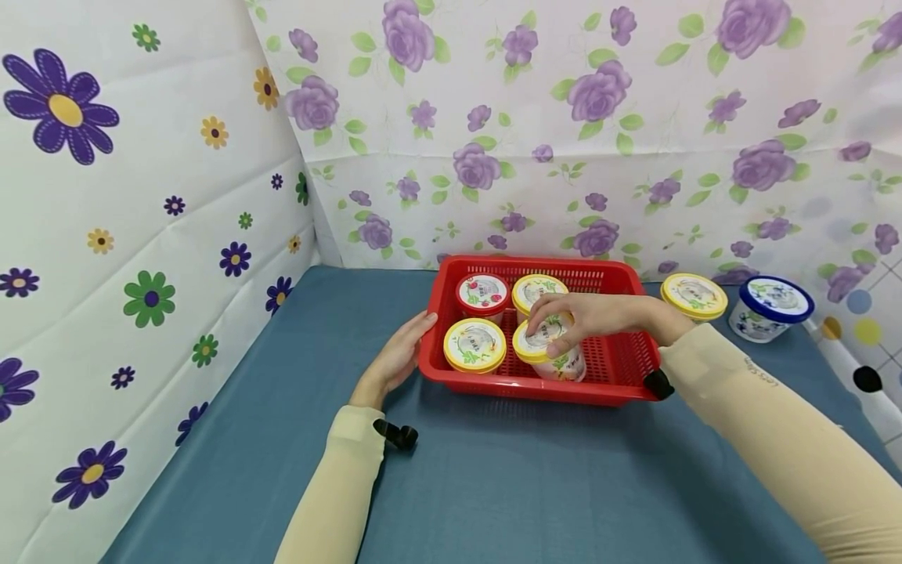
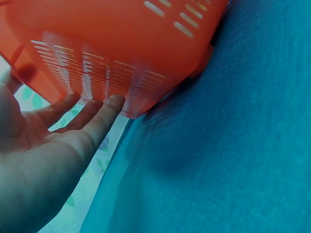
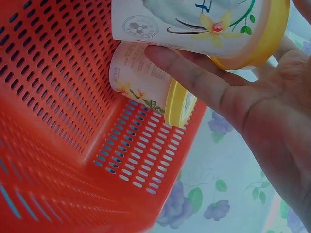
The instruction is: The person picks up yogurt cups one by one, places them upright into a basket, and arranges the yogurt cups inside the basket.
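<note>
In the head view my right hand (image 1: 588,315) reaches into the red plastic basket (image 1: 521,389) and grips a yellow-lidded tub (image 1: 567,366) at its front middle. The right wrist view shows this tub (image 3: 194,22) with a vanilla flower print, a finger lying along its side and its base close to the basket floor. My left hand (image 1: 398,356) is at the basket's left end. Its nearly straight fingers (image 2: 104,114) touch the slotted outer wall, with the thumb up by the rim. Around the gripped tub stand a red-lidded tub (image 1: 482,292) and yellow-lidded tubs (image 1: 474,346) (image 1: 539,290).
Right of the basket, by the back wall, stand another yellow-lidded tub (image 1: 694,296) and a blue-lidded tub (image 1: 771,308). A blue cloth (image 1: 507,486) covers the table. Flower-printed sheets (image 1: 493,102) line the back and left sides.
</note>
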The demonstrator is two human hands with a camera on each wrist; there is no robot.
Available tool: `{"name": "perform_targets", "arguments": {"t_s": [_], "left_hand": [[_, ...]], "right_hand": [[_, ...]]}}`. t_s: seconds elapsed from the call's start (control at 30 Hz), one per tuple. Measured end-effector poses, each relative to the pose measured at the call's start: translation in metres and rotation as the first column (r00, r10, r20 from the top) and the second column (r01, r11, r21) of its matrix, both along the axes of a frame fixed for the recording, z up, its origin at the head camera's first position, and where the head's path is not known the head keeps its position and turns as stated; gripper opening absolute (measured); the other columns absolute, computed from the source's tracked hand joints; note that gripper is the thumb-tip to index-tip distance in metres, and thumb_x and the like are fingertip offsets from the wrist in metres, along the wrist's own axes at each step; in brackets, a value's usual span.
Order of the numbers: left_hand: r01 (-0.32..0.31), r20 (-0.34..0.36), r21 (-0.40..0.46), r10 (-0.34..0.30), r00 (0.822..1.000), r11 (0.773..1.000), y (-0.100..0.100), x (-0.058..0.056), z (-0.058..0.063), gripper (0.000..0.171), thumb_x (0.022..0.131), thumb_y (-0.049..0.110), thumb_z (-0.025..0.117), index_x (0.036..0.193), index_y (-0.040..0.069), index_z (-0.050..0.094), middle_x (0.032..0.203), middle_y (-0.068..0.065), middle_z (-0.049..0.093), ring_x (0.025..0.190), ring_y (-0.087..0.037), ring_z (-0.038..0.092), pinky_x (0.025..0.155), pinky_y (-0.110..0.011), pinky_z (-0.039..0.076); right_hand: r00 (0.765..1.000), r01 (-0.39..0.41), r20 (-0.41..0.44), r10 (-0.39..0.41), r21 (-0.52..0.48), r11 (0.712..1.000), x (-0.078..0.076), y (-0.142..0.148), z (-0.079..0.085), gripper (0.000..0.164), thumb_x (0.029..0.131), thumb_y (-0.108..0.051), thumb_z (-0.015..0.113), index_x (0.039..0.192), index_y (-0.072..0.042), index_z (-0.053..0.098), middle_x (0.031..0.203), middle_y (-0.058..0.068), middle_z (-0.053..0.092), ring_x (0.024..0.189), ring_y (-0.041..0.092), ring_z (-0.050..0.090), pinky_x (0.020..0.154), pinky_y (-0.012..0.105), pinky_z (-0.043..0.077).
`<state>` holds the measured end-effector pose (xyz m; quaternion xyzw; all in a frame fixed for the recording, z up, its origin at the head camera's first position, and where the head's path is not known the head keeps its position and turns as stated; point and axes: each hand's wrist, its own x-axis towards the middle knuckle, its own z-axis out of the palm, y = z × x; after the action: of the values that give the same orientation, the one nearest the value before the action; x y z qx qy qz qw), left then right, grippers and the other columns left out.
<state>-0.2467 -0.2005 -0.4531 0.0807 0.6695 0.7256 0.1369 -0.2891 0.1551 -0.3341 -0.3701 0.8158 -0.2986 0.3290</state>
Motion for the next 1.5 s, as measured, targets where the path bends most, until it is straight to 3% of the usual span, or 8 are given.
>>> {"name": "perform_targets", "arguments": {"t_s": [0.57, 0.73, 0.87, 1.07, 1.3, 1.5], "left_hand": [[-0.003, -0.004, -0.010, 0.003, 1.000, 1.000, -0.0006, -0.0006, -0.0011, 0.059, 0.111, 0.040, 0.047, 0.163, 0.015, 0.033, 0.153, -0.011, 0.053, 0.129, -0.024, 0.059, 0.103, -0.035, 0.053], [-0.003, -0.002, -0.014, 0.003, 1.000, 1.000, -0.0005, -0.0009, -0.0010, 0.060, 0.111, 0.039, 0.047, 0.163, 0.014, 0.032, 0.154, -0.012, 0.052, 0.132, -0.025, 0.057, 0.105, -0.036, 0.052], [0.001, -0.004, -0.013, -0.001, 1.000, 1.000, -0.0004, -0.0006, -0.0007, 0.059, 0.111, 0.039, 0.046, 0.164, 0.015, 0.033, 0.154, -0.012, 0.052, 0.132, -0.026, 0.057, 0.106, -0.037, 0.052], [0.003, -0.006, -0.012, -0.003, 1.000, 1.000, -0.0006, -0.0003, -0.0004, 0.058, 0.112, 0.039, 0.046, 0.163, 0.015, 0.033, 0.153, -0.012, 0.053, 0.130, -0.024, 0.059, 0.105, -0.036, 0.052], [-0.001, -0.001, -0.011, 0.001, 1.000, 1.000, -0.0008, -0.0004, 0.0004, 0.059, 0.112, 0.039, 0.046, 0.163, 0.015, 0.033, 0.154, -0.012, 0.052, 0.131, -0.025, 0.058, 0.105, -0.036, 0.052], [-0.004, 0.005, -0.022, 0.004, 1.000, 1.000, -0.0006, 0.0004, 0.0011, 0.060, 0.111, 0.040, 0.046, 0.164, 0.015, 0.032, 0.154, -0.011, 0.051, 0.133, -0.026, 0.056, 0.107, -0.037, 0.051]], "right_hand": [[0.998, -0.038, 0.058, 0.030, 0.145, 0.989, 0.0025, -0.0095, -0.0018, 0.047, 0.092, -0.036, 0.081, 0.134, -0.017, 0.068, 0.157, 0.009, 0.036, 0.146, 0.034, 0.027, 0.114, 0.059, 0.036], [0.996, -0.024, 0.086, 0.010, 0.171, 0.985, 0.0022, -0.0081, -0.0007, 0.042, 0.099, -0.036, 0.071, 0.137, -0.019, 0.066, 0.164, 0.013, 0.029, 0.149, 0.036, 0.023, 0.117, 0.058, 0.033], [0.993, -0.012, 0.120, -0.007, 0.162, 0.987, 0.0019, -0.0060, 0.0009, 0.033, 0.106, -0.027, 0.061, 0.138, -0.019, 0.067, 0.167, 0.013, 0.027, 0.151, 0.034, 0.023, 0.119, 0.057, 0.032], [0.991, -0.009, 0.135, -0.005, 0.105, 0.994, 0.0015, -0.0054, 0.0018, 0.033, 0.107, -0.014, 0.056, 0.138, -0.016, 0.067, 0.163, 0.011, 0.035, 0.149, 0.033, 0.027, 0.117, 0.053, 0.036], [0.993, -0.021, 0.120, 0.014, 0.063, 0.998, -0.0005, -0.0037, 0.0014, 0.039, 0.103, -0.005, 0.057, 0.140, -0.016, 0.066, 0.164, 0.008, 0.035, 0.152, 0.031, 0.026, 0.114, 0.046, 0.040], [0.996, -0.024, 0.090, 0.016, 0.083, 0.996, 0.0001, -0.0016, 0.0027, 0.042, 0.099, 0.002, 0.060, 0.135, -0.018, 0.069, 0.153, 0.007, 0.042, 0.143, 0.031, 0.032, 0.111, 0.046, 0.038]]}}
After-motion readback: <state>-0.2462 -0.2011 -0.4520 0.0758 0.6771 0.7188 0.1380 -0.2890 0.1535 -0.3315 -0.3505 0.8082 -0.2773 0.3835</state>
